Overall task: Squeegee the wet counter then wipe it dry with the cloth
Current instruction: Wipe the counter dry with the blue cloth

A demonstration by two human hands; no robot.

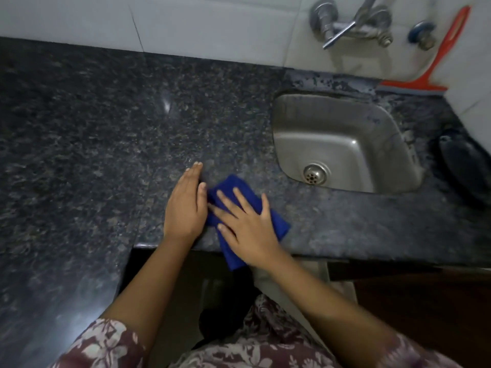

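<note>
A folded blue cloth lies on the dark speckled granite counter near its front edge, one corner hanging over the edge. My right hand presses flat on the cloth with fingers spread. My left hand rests flat on the counter beside the cloth's left side, fingers straight and together. A red squeegee leans against the white tiled wall behind the sink, far from both hands.
A steel sink with a drain is set into the counter at the right. Chrome taps stick out of the wall above it. A dark object lies on the counter right of the sink.
</note>
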